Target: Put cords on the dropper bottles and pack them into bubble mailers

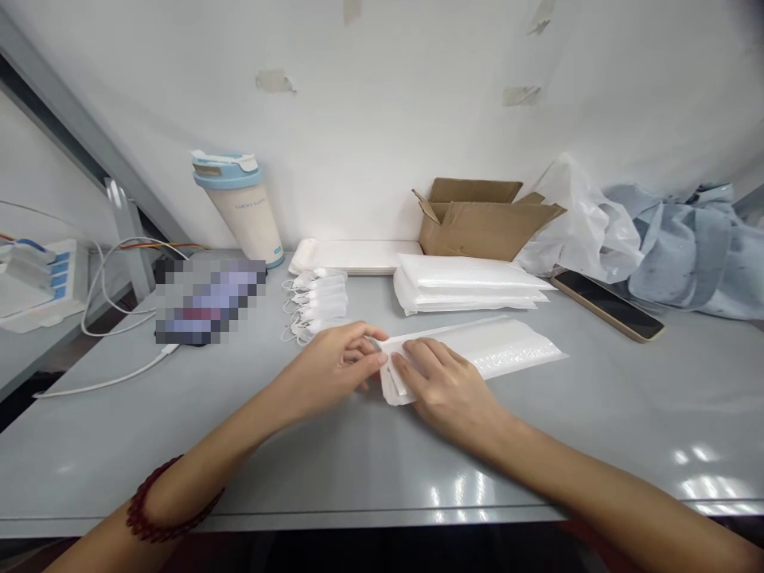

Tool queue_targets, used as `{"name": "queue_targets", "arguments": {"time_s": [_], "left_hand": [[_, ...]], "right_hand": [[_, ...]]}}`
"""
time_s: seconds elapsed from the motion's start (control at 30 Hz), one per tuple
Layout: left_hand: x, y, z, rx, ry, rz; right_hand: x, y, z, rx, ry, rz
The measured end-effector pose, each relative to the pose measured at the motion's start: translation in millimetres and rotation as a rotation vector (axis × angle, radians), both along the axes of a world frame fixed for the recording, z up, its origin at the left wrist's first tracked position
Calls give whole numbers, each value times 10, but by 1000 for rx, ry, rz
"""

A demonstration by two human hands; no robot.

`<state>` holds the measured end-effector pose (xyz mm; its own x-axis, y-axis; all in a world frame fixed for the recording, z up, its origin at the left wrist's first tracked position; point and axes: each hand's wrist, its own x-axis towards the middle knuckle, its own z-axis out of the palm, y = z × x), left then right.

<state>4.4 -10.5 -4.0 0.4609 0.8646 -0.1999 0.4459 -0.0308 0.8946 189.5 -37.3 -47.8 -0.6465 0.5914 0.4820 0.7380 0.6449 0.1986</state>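
A white bubble-wrap bag (pixel 507 350) lies on the grey table in front of me, its left end under my hands. My left hand (pixel 343 362) is closed in a pinch on the left edge of this bag. With curled fingers, my right hand (pixel 450 382) presses down on the bag near the same end, covering part of it. A pale flat edge (pixel 395 380) shows between the hands at the bag's end; what it belongs to is partly hidden. Several small white tags with string loops (pixel 322 298) lie just beyond my left hand. Behind the bag rests a stack of similar bubble-wrap bags (pixel 465 278).
Against the wall stand a cream tumbler with a blue lid (pixel 242 207), flat white boxes (pixel 364 255) and an open cardboard box (pixel 489 227). A cabled phone (pixel 208 306) lies left, another phone (pixel 609 305) right, near a plastic bag (pixel 588 223) and blue cloth (pixel 692 255).
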Motion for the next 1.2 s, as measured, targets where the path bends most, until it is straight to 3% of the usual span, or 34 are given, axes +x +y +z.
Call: {"name": "queue_targets", "arguments": {"time_s": [0.13,0.33,0.5,0.67,0.8,1.0,1.1,1.2], "left_hand": [[12,-3,-53,154,27,14],[48,-49,-251,643,291,-241],[120,-90,-380,867,444,-311],[156,-84,-469,1001,477,-283],[160,-62,-480,971,444,-274],[251,-82,-424,766,304,-186],[347,-73,-307,663,174,-120],[468,18,-62,534,12,-26]], "right_hand": [[-19,2,4,-65,-9,-6],[33,36,-5,-163,98,47],[110,37,89,-130,179,11],[106,31,156,-40,194,49],[84,34,155,92,215,134],[124,74,206,129,357,131],[197,122,286,245,463,119],[328,184,396,430,521,67]]}}
